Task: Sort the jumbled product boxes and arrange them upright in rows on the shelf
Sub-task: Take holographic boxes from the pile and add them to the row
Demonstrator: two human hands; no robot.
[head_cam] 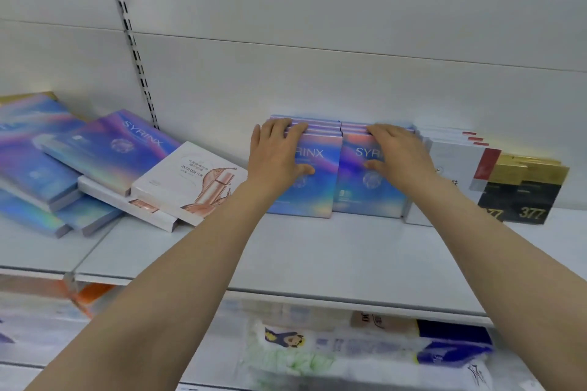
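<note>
White shelf (301, 251) against a white back panel, slotted upright rail (133, 44) at left rear. Left end: jumbled pile of holographic SYRINX boxes (104, 143) lying flat and overlapping, with a white MARUBI box (187, 178) tilted on top of another white box (139, 206) at the pile's right edge. Right end: upright white boxes with red corner (457, 159), touching the blue rows, then black-and-gold 377 boxes (527, 197) just beside those. Lower shelf holds blurred plastic-wrapped packs (349, 349) (labels unreadable).

Centre: two rows of upright SYRINX boxes, side by side and touching, several deep toward the back panel. Left row (317, 187), right row (365, 194).

Left hand (276, 149) drapes over the left row, fingers curled over the top edges of the boxes, thumb pressed on the front face. Right hand (397, 152) does the same on the right row: fingers hooked over the tops, thumb on the front box's face. Both hands clamp their rows front to back; the pile at left sits well apart from either hand.
</note>
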